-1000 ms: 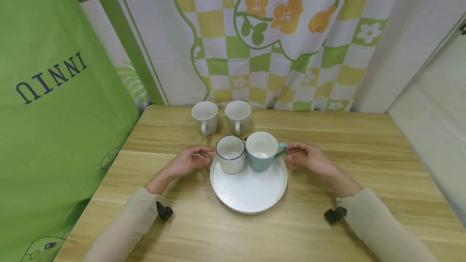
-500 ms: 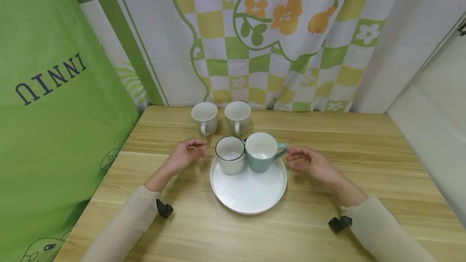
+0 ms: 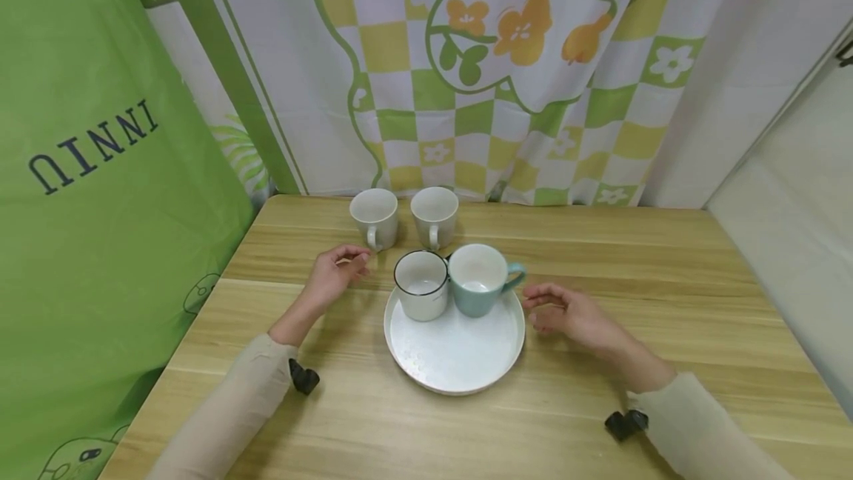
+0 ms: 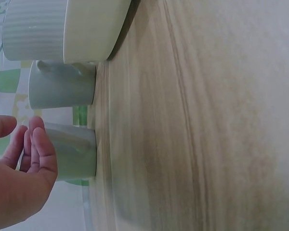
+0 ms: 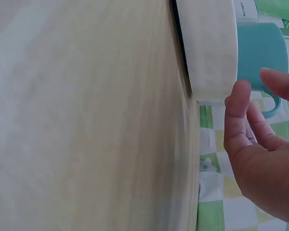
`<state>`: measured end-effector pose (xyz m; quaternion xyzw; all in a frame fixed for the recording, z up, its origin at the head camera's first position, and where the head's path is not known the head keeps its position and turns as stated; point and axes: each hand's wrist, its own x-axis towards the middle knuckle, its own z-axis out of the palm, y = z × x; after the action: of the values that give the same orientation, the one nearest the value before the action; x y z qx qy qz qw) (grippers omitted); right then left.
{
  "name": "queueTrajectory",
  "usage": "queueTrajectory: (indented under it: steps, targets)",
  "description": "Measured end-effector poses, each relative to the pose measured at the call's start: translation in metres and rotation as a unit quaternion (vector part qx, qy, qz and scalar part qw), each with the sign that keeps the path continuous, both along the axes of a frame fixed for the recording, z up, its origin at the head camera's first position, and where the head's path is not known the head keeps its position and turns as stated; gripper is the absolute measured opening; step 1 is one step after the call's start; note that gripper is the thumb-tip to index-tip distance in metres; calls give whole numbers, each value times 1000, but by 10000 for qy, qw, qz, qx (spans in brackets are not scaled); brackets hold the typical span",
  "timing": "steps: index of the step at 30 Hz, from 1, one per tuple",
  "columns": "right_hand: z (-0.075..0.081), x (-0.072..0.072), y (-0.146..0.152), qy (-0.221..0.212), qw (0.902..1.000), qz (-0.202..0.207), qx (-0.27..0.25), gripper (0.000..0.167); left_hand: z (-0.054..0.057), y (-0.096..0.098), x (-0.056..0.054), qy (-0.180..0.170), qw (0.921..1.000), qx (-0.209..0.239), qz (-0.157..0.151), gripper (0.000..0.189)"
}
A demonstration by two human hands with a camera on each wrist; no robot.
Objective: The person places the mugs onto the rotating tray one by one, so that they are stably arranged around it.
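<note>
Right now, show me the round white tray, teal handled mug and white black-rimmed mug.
Round white tray (image 3: 457, 354), head view: bare floor.
Teal handled mug (image 3: 475, 302), head view: outer wall.
White black-rimmed mug (image 3: 424, 307), head view: outer wall.

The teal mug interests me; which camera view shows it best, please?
The head view shows the teal mug best, rim, inside and handle in sight. The right wrist view gives only part of its side and handle, its base hidden by the tray; the left wrist view does not show it.

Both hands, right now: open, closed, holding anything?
Left hand: open, holding nothing, near the back-left white mug.
Right hand: open, holding nothing, near the teal mug.
</note>
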<state>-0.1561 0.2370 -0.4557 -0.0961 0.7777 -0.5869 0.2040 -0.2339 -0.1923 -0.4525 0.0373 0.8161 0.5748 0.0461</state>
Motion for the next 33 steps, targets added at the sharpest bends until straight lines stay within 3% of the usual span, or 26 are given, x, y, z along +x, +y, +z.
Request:
queueTrajectory:
  steps: [1,15,33]
  targets:
    - [-1,1,-1,-20,10000,-1,12,52,-4,-1,-3,30,10000,-18,49,38]
    - [-7,2,-4,68,9998,155,44,55,0,3,-15,-125,9986,227,459,35]
    - [-3,5,-7,45,9999,105,109,55,-2,11,-35,-717,9921,1010,174,42]
